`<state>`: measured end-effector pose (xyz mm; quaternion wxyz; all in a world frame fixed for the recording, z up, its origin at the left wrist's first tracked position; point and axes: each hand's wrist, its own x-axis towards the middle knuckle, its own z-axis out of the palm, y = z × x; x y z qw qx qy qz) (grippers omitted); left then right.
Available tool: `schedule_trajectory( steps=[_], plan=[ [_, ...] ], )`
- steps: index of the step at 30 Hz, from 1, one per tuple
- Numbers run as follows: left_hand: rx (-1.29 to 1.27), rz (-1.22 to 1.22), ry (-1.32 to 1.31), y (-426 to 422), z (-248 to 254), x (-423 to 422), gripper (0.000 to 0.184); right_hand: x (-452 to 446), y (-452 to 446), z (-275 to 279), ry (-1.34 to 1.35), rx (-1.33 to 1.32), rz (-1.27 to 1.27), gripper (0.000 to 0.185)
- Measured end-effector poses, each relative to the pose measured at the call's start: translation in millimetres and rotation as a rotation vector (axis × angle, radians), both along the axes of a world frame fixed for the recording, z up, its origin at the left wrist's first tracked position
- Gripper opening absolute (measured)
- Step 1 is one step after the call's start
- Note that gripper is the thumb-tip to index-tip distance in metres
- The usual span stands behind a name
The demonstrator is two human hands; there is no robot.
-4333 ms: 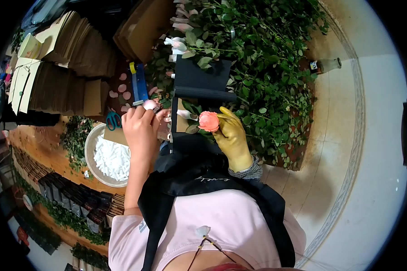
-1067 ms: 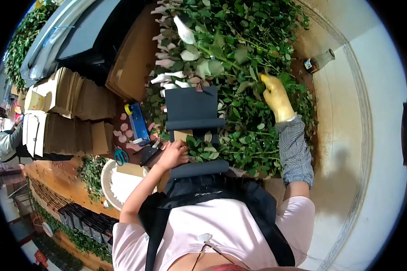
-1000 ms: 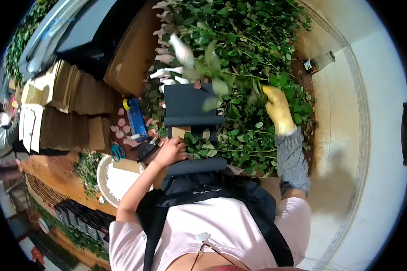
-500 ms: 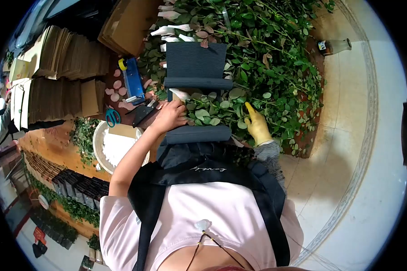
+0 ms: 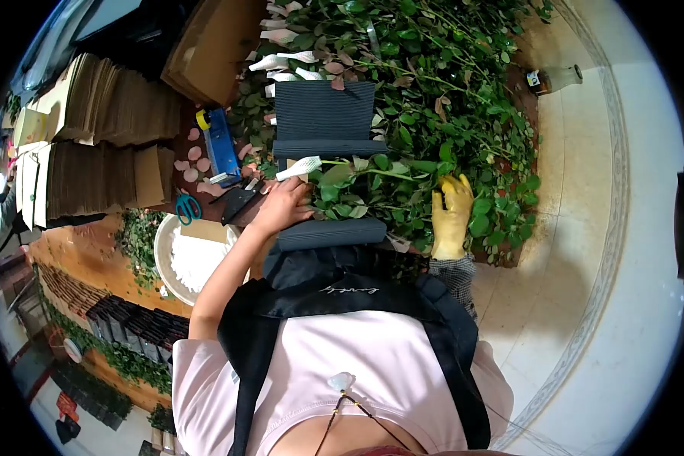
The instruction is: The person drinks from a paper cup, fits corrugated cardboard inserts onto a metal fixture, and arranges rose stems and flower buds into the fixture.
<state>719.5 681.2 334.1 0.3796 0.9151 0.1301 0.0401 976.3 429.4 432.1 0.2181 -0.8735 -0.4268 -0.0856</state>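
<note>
My bare left hand (image 5: 283, 207) rests at the bud end of a leafy bunch of stems (image 5: 349, 205), its fingers bent together at the leaves; what they grip is hidden. Just above it lies a rose bud in a white net sleeve (image 5: 301, 168). Its green stem (image 5: 384, 173) runs right to my right hand (image 5: 453, 213), which wears a yellow rubber glove and has its fingers curled at the stem's leafy part. The bunch lies between a dark ribbed roll (image 5: 331, 235) near my body and a dark ribbed sheet (image 5: 324, 110) beyond.
A heap of leafy stems (image 5: 448, 83) covers the far right. To the left are a blue tape dispenser (image 5: 222, 144), black pruning shears (image 5: 242, 201), teal scissors (image 5: 188, 207), a round tub of white sleeves (image 5: 186, 258) and stacked cardboard (image 5: 95, 178). A bottle (image 5: 555, 79) stands by the wall.
My gloved right hand has moved right along the stems, its fingers now curled. The netted bud has tilted and sits slightly lower, its stem now plainer. My left hand has hardly moved.
</note>
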Motion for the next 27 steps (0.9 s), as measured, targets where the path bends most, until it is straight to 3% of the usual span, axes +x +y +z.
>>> schedule_trajectory(
  steps=[2, 3, 6, 7, 10, 13, 15, 17, 18, 19, 21, 23, 25, 27],
  plan=[
    [-0.145, 0.098, -0.030, 3, -1, -2, 0.060, -2, -5, -14, 0.014, 0.019, 0.019, 0.023],
    [-0.666, 0.220, 0.134, 5, -10, -3, 0.066, -3, -7, -18, 0.042, 0.032, 0.031, 0.022],
    [-0.789, 0.401, -0.227, 3, -3, -11, 0.068, -8, -12, -20, 0.090, -0.016, 0.002, 0.021],
    [-0.853, 0.504, -0.266, -1, 4, -17, 0.052, -9, -14, -20, 0.098, -0.021, 0.012, 0.021],
    [-0.624, 0.656, -0.237, -9, 17, -24, 0.020, -14, -14, -14, 0.142, -0.051, -0.014, 0.023],
    [-0.628, 0.831, -0.273, -14, 37, -39, 0.019, -11, -12, -6, 0.160, -0.027, 0.048, 0.023],
    [-0.449, 0.959, -0.265, 3, 40, -71, 0.018, -3, -18, -5, 0.152, -0.035, -0.004, 0.022],
    [0.069, 0.828, 0.177, 28, 64, -122, 0.021, 1, -26, -5, 0.197, 0.023, -0.142, 0.024],
    [0.064, 0.865, 0.690, 35, 81, -138, 0.028, 7, -36, -13, 0.333, 0.043, -0.179, 0.027],
    [0.412, 0.790, 0.971, 29, 96, -143, 0.037, 9, -38, -15, 0.330, 0.039, -0.170, 0.027],
    [0.672, 0.682, 0.766, 24, 102, -150, 0.042, 10, -37, -19, 0.818, 0.336, -0.285, 0.029],
    [0.238, 0.733, 0.214, 21, 106, -113, 0.053, 11, -41, -35, 0.720, 0.209, -0.197, 0.032],
    [-0.416, 0.605, -0.186, -2, 130, -64, 0.060, 13, -41, -47, 0.901, 0.234, -0.132, 0.035],
    [-0.362, 0.483, -0.405, -24, 132, -30, 0.053, 2, -22, -28, 0.975, 0.111, -0.111, 0.033]
  ],
)
